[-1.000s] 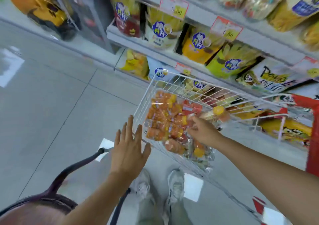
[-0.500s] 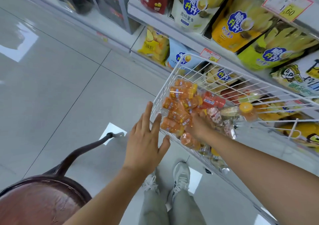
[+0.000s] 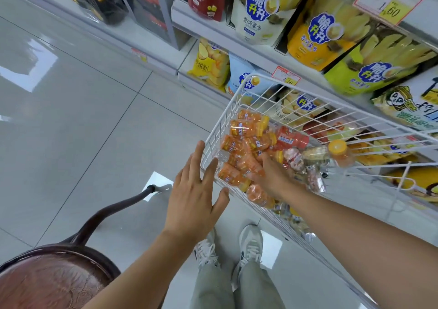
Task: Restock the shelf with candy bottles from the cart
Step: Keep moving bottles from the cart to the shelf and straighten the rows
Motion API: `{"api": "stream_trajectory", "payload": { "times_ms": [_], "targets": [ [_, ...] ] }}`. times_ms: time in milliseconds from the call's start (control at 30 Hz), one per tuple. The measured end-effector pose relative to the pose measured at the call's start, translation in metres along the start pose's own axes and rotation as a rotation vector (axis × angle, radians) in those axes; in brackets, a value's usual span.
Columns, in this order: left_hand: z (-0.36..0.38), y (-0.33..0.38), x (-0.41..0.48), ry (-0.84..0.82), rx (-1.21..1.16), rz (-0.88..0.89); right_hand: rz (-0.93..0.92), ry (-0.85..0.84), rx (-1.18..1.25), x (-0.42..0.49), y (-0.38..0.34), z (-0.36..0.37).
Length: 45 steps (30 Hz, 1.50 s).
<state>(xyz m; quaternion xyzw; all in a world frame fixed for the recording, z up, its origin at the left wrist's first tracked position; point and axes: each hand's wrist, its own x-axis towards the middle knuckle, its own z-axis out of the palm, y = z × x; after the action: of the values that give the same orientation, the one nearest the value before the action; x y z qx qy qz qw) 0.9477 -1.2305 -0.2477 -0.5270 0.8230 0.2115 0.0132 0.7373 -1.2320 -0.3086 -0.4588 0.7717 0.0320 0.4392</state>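
In the head view, a white wire cart point(image 3: 237, 96) stands on the tiled floor point(image 3: 94, 119) just beside a shelf point(image 3: 260, 57) of snack bags point(image 3: 265, 12). Orange candy bottles point(image 3: 248, 142) with yellow caps lie heaped in the cart's near corner, with a red bottle point(image 3: 291, 139) and some clear ones beside them. The right hand point(image 3: 272, 176) reaches into the heap; its fingertips are buried among the bottles, so I cannot tell whether it grips one. The left hand point(image 3: 196, 190) is spread flat and holds nothing, its fingertips at the cart's near corner. A brown chair point(image 3: 47, 280) stands at lower left.
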Motion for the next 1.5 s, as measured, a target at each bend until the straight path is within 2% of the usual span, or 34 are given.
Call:
{"api": "stream_trajectory", "payload": {
  "times_ms": [100, 200, 333, 433, 500, 633, 700, 900, 1000, 1100, 1167, 1367, 1500],
  "targets": [
    [-0.008, 0.004, 0.006, 0.047, 0.001, 0.036, -0.114, 0.008, 0.318, -0.008, 0.001, -0.019],
    [-0.017, 0.014, 0.020, 0.091, -0.012, 0.132, -0.230, -0.030, 0.454, -0.020, -0.007, -0.051],
    [-0.024, 0.034, 0.042, 0.008, -0.055, 0.210, -0.216, -0.183, 0.599, -0.030, -0.015, -0.081],
    [-0.025, 0.042, 0.049, 0.046, -0.030, 0.192, -0.258, -0.210, 0.556, -0.034, -0.019, -0.092],
    [-0.026, 0.039, 0.051, 0.117, 0.053, 0.172, -0.275, -0.204, 0.632, -0.034, -0.020, -0.095],
    [-0.026, 0.023, 0.050, 0.204, 0.023, 0.044, -0.209, 0.107, 0.561, -0.008, -0.010, -0.088],
    [-0.028, 0.017, 0.050, 0.234, -0.028, -0.017, -0.167, 0.185, 0.454, 0.008, -0.007, -0.082],
    [-0.027, 0.010, 0.054, 0.263, -0.116, -0.050, -0.098, 0.085, 0.196, 0.047, -0.012, -0.060],
    [-0.025, 0.009, 0.055, 0.271, -0.155, -0.065, -0.102, 0.140, 0.045, 0.064, -0.013, -0.047],
    [-0.024, 0.010, 0.056, 0.261, -0.174, -0.079, -0.095, 0.223, 0.008, 0.068, -0.018, -0.044],
    [-0.024, 0.009, 0.057, 0.250, -0.181, -0.082, -0.115, 0.220, -0.005, 0.067, -0.019, -0.047],
    [-0.040, 0.017, 0.061, 0.186, -0.257, -0.100, -0.202, 0.227, 0.238, 0.042, -0.023, -0.072],
    [-0.067, 0.042, 0.067, 0.149, -0.482, -0.128, -0.348, 0.264, 0.566, -0.001, -0.022, -0.110]
  ]
}}
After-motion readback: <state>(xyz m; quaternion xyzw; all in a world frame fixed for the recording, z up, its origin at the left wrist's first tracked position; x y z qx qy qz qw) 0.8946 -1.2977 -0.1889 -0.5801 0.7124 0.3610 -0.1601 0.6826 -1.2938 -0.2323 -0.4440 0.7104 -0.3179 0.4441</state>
